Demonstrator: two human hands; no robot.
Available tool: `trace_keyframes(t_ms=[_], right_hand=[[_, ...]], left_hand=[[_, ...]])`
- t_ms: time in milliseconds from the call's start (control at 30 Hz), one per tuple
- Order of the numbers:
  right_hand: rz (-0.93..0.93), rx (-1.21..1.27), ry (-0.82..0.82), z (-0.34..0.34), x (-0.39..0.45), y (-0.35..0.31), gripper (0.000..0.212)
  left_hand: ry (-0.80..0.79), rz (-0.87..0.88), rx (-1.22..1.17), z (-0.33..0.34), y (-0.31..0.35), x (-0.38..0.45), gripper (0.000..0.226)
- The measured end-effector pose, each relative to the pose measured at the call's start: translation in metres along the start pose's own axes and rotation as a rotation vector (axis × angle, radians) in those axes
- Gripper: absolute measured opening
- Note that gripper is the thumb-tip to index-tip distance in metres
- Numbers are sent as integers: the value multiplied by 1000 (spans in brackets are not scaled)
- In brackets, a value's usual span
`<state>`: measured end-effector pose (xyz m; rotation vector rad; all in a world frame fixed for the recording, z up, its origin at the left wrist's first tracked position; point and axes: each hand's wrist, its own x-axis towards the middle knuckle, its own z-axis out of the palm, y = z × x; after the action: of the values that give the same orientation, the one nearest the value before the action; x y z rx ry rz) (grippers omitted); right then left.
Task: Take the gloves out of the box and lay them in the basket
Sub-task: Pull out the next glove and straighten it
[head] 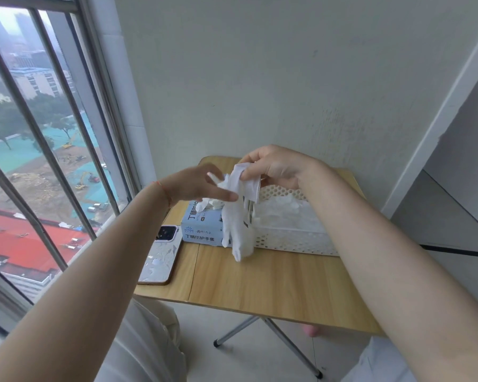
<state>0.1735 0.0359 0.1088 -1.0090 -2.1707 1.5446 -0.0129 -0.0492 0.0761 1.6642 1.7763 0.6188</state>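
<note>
A white glove [238,224] hangs down over the table, fingers pointing at the tabletop. My right hand [276,168] pinches its cuff from above. My left hand [202,186] touches the glove's upper part with straight fingers. Below them stands the pale blue glove box [202,230], with more white gloves [211,204] poking out of its top. Just right of the box sits the white perforated basket [293,242], which holds several white gloves [283,212].
A phone [162,255] in a light case lies on the left part of the small wooden folding table [273,282]. A barred window is close on the left, a wall behind, and a white ledge on the right.
</note>
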Motion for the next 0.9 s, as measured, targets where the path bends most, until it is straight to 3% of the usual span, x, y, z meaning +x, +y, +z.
trace_keyframes(t_ms=[33,100,200,267,433,600,733,900], right_hand=[[-8,-43,-17,2,-2,-3,22],[-35,-81,-23,4,-5,-7,24],[-59,-100,40,5,-3,-7,26],[-37,-108,72,3,-1,-4,26],[-16,27,64,-1,1,0,23],[-57,169,240,4,8,-4,1],[-123,-65,450,9,18,-5,10],[-160,-194,559,13,24,-1,12]], left_hand=[[30,75,-110,0,1,1,74],[10,179,-350,2,-2,6,61],[56,179,-494,7,-6,10,31],[115,130,-515,11,-12,12,24],[122,65,-550,15,-26,11,39],[-85,-11,-497,17,-33,6,46],[-126,-29,-558,18,-37,2,42],[-113,-15,-888,24,-50,-2,34]])
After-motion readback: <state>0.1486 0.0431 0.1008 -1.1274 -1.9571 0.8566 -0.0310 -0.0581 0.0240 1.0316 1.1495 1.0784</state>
